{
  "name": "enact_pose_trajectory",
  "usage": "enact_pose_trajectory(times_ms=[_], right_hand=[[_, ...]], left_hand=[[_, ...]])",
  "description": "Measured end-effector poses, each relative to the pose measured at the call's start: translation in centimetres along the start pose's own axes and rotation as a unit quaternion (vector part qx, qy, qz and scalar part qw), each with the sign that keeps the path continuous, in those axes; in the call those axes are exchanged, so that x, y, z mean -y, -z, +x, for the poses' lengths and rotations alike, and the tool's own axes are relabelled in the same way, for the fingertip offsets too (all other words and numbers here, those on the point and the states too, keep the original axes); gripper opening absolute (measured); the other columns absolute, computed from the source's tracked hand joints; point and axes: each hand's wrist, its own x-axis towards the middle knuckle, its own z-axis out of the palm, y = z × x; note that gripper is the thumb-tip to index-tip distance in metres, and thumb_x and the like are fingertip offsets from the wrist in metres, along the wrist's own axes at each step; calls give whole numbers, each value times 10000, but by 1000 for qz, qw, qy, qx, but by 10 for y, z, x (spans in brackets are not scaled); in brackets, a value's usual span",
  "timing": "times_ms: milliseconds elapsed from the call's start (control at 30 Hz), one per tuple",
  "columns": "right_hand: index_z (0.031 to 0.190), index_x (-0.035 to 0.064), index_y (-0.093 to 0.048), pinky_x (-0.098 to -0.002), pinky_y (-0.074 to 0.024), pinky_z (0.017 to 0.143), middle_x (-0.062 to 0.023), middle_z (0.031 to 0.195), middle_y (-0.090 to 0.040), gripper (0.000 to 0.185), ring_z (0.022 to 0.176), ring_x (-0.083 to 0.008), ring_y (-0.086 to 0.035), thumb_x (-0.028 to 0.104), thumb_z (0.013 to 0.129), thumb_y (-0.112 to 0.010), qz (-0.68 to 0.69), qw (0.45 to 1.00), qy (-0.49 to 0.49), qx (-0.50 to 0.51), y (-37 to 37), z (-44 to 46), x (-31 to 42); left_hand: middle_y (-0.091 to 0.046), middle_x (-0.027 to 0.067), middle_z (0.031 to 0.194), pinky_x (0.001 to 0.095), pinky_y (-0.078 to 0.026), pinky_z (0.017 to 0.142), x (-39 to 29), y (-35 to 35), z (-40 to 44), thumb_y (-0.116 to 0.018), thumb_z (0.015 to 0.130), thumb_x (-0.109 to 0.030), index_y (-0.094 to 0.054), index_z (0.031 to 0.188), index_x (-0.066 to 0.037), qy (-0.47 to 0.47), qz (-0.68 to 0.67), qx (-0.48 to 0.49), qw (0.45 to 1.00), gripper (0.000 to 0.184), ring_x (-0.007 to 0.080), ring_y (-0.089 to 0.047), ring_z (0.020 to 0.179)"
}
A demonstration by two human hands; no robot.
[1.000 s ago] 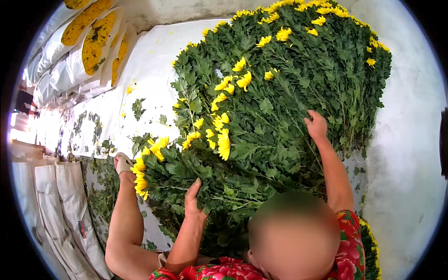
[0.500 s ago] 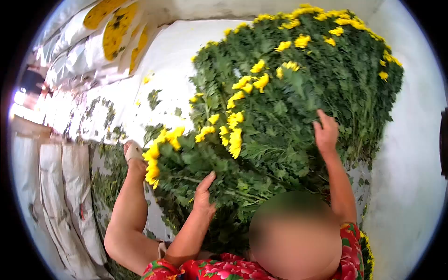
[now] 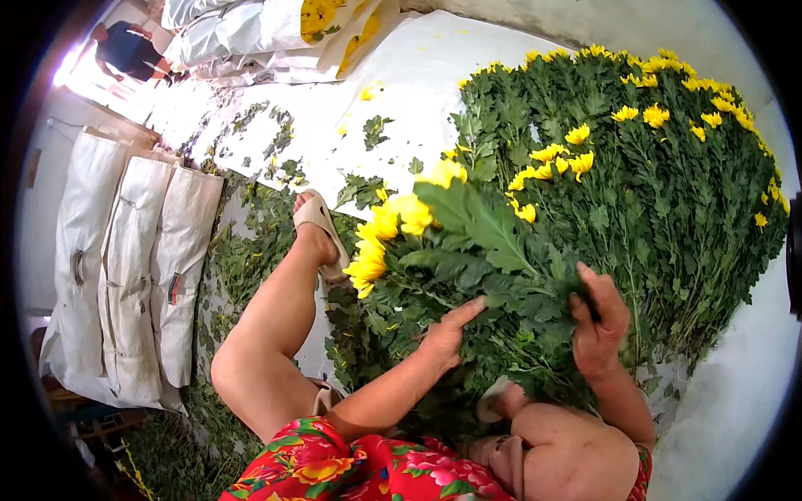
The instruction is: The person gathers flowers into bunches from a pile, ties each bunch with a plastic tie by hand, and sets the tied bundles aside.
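A leafy bunch of yellow chrysanthemums [image 3: 384, 230] lies across my left hand [image 3: 447, 338], its flower heads pointing to the left. That hand is closed around the stems, thumb on top and the other fingers hidden under leaves. Close to the camera, a chrysanthemum stalk [image 3: 493, 230] with broad leaves lies over the bunch. My right hand [image 3: 601, 321] pinches its lower end between thumb and fingers. Beyond and to the right spreads a large heap of cut chrysanthemums [image 3: 618, 184], with flowers mostly along its far edge.
White sheeting [image 3: 401, 75] with scattered leaves and petals lies behind. Packed white sacks [image 3: 134, 267] stand at left, with more bundles [image 3: 251, 37] at the back. Loose leaves [image 3: 242, 267] cover the floor by my sandalled foot [image 3: 322, 234]. A person [image 3: 129, 54] stands far off at upper left.
My right hand has come away from the heap towards the bunch, with a chrysanthemum stalk in it. My left hand still holds the bunch. The view has turned, showing more at left.
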Motion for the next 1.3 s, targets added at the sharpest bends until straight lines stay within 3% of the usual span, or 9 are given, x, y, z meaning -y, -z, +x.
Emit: enact_pose_trajectory(times_ms=[200,267,400,567,733,900,1000,1133,1300], right_hand=[[1239,39,-648,-291,-422,594,-79,847,-517,415,662,-177,-502,-69,838,-644,50,998,-29,-21,-38,-9,11],[1255,69,-653,-332,-429,536,-93,807,-467,524,612,-235,-517,-56,746,-668,-84,984,43,149,-40,-15,18],[1288,95,-633,-360,-418,496,-96,773,-401,595,609,-261,-524,-21,705,-666,-94,975,57,193,-39,-10,25],[1159,48,-592,-602,-292,1021,-234,1261,-471,341,1157,-454,-434,180,846,-621,-49,975,125,176,-23,-5,40],[1138,1,-599,-611,-233,1094,-286,1467,-310,457,1349,-494,-287,404,923,-607,-295,915,224,160,7,34,140],[1243,80,-589,-564,-271,1094,-299,1493,-293,518,1360,-478,-332,482,918,-633,-62,927,323,179,9,70,207],[1476,108,-392,-473,-326,1093,-264,1484,-337,826,1335,-396,-402,564,849,-677,-46,914,293,275,15,81,253],[1504,-4,-321,-397,-349,1091,-242,1399,-474,1021,1310,-311,-465,631,800,-699,99,945,172,261,15,52,303],[1403,46,-510,-429,-442,1006,-179,1186,-666,804,1166,-293,-596,687,919,-463,-2,888,-85,452,61,58,176]], left_hand=[[-578,90,1327,372,-441,1055,19,24,10,-665,918,-371,-521,1366,-42,12,1,27,1000,574,220,-563,1189],[-575,91,1327,379,-434,1059,23,33,11,-667,903,-368,-518,1370,-46,-15,32,91,995,586,219,-563,1182],[-605,115,1274,415,-501,984,15,20,3,-625,906,-314,-512,1359,-33,-2,30,125,992,545,226,-608,1128],[-643,48,1233,338,-479,959,-4,-10,-17,-646,913,-366,-624,1265,-40,-13,71,174,982,481,172,-604,1067],[-635,36,1227,314,-493,898,-35,-46,-62,-648,914,-402,-619,1273,-56,-78,61,201,975,499,140,-598,1071],[-652,11,1180,296,-497,920,-72,-58,-124,-644,954,-222,-632,1227,-42,-232,-26,275,933,327,113,-605,1078],[-663,44,1164,347,-529,932,-101,-64,-187,-656,939,-202,-588,1267,-38,-327,-40,310,892,374,160,-635,1063],[-576,97,1317,411,-450,1050,-158,5,-223,-534,991,-286,-522,1340,-26,-498,-17,259,827,435,222,-556,1198],[-585,116,1306,415,-456,1040,-201,72,-331,-541,966,-270,-538,1318,-30,-610,-70,203,763,426,248,-564,1189]])
